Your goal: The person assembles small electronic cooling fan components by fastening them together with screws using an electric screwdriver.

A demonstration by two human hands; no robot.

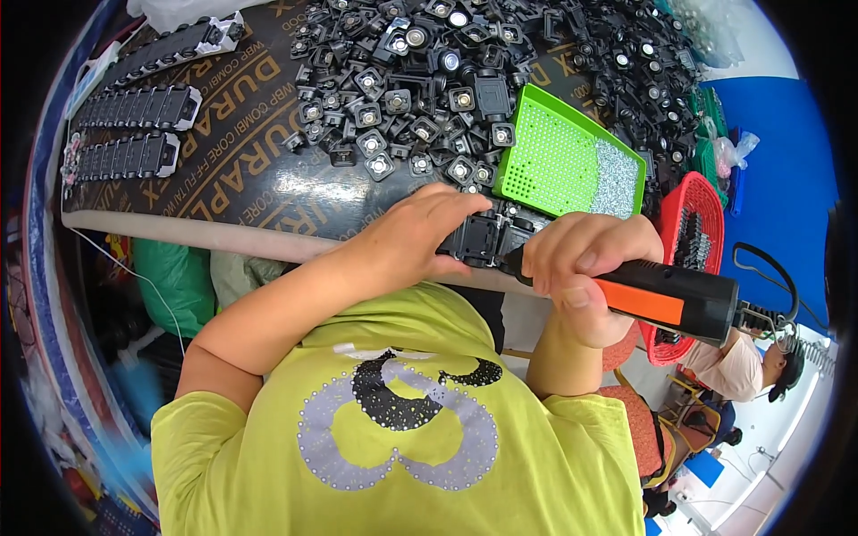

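Near the table's front edge, my left hand [407, 234] is closed around a small black plastic housing [480, 239], fingers on its far side and thumb on its near side. Wrapped in my right hand [594, 263] is a black electric screwdriver [693, 295] with an orange label, lying roughly level with its tip toward the housing. Whether the tip touches a screw cannot be made out. Just beyond my hands a green perforated tray [547, 134] holds many small silvery screws [618, 174] at its right end.
Black plastic parts with round metallic centres [393, 98] are heaped across the far table. Joined black strips [138, 109] lie at far left. A red basket [672, 204] with black parts stands right, near the screwdriver's coiled cord [809, 350]. People sit in the lower right background.
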